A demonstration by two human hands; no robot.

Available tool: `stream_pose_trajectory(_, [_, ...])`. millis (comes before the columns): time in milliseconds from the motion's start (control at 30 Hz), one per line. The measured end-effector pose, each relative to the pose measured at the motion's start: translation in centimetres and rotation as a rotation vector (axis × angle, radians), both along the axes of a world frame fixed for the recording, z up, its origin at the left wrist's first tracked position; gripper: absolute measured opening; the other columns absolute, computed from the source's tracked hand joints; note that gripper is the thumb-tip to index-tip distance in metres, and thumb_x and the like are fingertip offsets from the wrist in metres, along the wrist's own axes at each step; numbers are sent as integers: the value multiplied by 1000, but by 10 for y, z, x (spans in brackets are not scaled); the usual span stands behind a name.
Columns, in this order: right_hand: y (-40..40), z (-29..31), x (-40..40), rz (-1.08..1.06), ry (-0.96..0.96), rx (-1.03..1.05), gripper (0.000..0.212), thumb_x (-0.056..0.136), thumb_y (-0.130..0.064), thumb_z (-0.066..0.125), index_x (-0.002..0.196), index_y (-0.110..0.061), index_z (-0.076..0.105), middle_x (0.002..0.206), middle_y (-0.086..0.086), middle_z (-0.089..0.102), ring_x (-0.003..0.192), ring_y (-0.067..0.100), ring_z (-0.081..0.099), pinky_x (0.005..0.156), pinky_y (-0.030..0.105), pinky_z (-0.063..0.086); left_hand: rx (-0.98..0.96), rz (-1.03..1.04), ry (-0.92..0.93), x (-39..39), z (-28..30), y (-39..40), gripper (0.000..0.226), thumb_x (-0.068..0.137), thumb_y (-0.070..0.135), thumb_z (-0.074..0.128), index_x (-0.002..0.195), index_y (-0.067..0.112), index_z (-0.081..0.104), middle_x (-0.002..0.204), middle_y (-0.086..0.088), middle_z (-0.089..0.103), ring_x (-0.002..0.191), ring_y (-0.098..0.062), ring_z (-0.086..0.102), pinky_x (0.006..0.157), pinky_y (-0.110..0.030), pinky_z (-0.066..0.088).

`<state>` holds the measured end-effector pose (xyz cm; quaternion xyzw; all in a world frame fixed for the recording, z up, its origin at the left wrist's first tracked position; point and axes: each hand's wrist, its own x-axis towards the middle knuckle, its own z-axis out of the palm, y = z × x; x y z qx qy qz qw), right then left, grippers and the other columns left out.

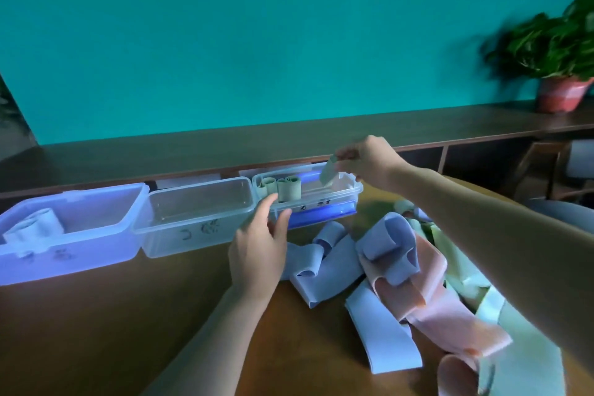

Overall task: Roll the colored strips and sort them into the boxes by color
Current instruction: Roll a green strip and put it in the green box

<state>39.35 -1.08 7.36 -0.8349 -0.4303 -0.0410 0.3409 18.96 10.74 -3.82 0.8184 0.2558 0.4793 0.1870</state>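
Three clear plastic boxes stand in a row on the brown table. The left box (96,254) holds a pale blue roll (35,228). The middle box (180,235) looks empty. The right box (350,193) holds green rolls (287,188). My right hand (366,157) pinches the end of a green strip (328,175) above the right box. My left hand (260,251) rests with loose fingers against the front left corner of that box. A loose heap of blue strips (328,270), pink strips (427,315) and green strips (514,360) lies on the table to the right.
A long dark shelf (289,138) runs behind the boxes below a teal wall. A potted plant (562,74) stands on it at the far right. A chair (546,167) is behind the table at the right. Bare tabletop (96,331) spreads at the front left.
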Motion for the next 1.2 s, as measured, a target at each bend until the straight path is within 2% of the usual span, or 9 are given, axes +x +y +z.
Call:
stream_pose_trajectory(133, [27, -3, 22, 4, -15, -127, 24, 88, -25, 79, 104, -8, 79, 88, 8, 74, 70, 21, 63, 63, 24, 45, -6, 36, 28, 2, -3, 3, 48, 94, 56, 49, 129, 27, 65, 64, 5, 58, 62, -25, 64, 50, -27, 38])
stream_pose_trajectory(233, [46, -8, 32, 4, -6, -202, 24, 88, -29, 79, 98, -7, 80, 77, 8, 70, 65, 20, 60, 56, 24, 43, 21, 29, 59, 2, -3, 2, 46, 95, 55, 50, 130, 28, 65, 65, 8, 60, 58, -19, 62, 47, -22, 32])
stream_pose_trajectory(300, [57, -11, 35, 1, 5, -228, 25, 86, -30, 81, 95, -6, 80, 76, 7, 69, 65, 20, 60, 59, 24, 45, 32, 28, 63, 2, -2, 3, 44, 96, 52, 53, 130, 26, 65, 65, 11, 59, 54, -13, 57, 45, -17, 26])
stream_pose_trajectory(467, [77, -20, 37, 8, 19, -283, 30, 82, -36, 83, 89, -7, 80, 80, 10, 74, 66, 19, 61, 64, 26, 48, 40, 12, 60, 1, -2, 3, 43, 98, 53, 53, 130, 27, 64, 65, 10, 59, 56, -13, 61, 45, -18, 27])
stream_pose_trajectory(600, [82, -24, 36, 5, 32, -284, 32, 82, -36, 83, 88, -5, 79, 80, 12, 75, 67, 21, 65, 63, 26, 51, 43, 11, 77, 2, -3, 3, 46, 98, 57, 48, 130, 29, 63, 63, 11, 54, 55, -13, 60, 46, -22, 32])
stream_pose_trajectory(733, [87, -26, 34, 19, 46, -287, 33, 80, -37, 84, 90, -6, 80, 79, 10, 76, 74, 25, 73, 69, 32, 60, 51, 9, 94, 1, -1, 2, 47, 98, 59, 46, 130, 28, 63, 65, 15, 48, 54, -7, 52, 45, -14, 24])
stream_pose_trajectory(867, [90, -29, 31, 42, 64, -265, 32, 80, -35, 85, 88, -5, 79, 77, 9, 76, 73, 22, 75, 76, 36, 63, 51, 10, 105, 0, 0, 2, 48, 98, 59, 46, 131, 28, 63, 68, 14, 56, 57, -3, 47, 47, -9, 21])
stream_pose_trajectory(967, [90, -30, 30, 37, 83, -234, 30, 80, -32, 86, 87, -4, 79, 74, 8, 76, 72, 22, 75, 78, 38, 63, 49, -10, 101, 0, 1, 2, 47, 98, 57, 48, 131, 27, 63, 72, 11, 62, 58, -4, 52, 47, -8, 21])
stream_pose_trajectory(1200, [86, -32, 30, 36, 138, -183, 28, 78, -30, 87, 85, -3, 79, 69, 5, 76, 69, 17, 76, 79, 33, 63, 34, -20, 99, 1, 0, 1, 46, 98, 56, 51, 131, 26, 62, 76, 9, 66, 62, -12, 64, 47, -19, 33])
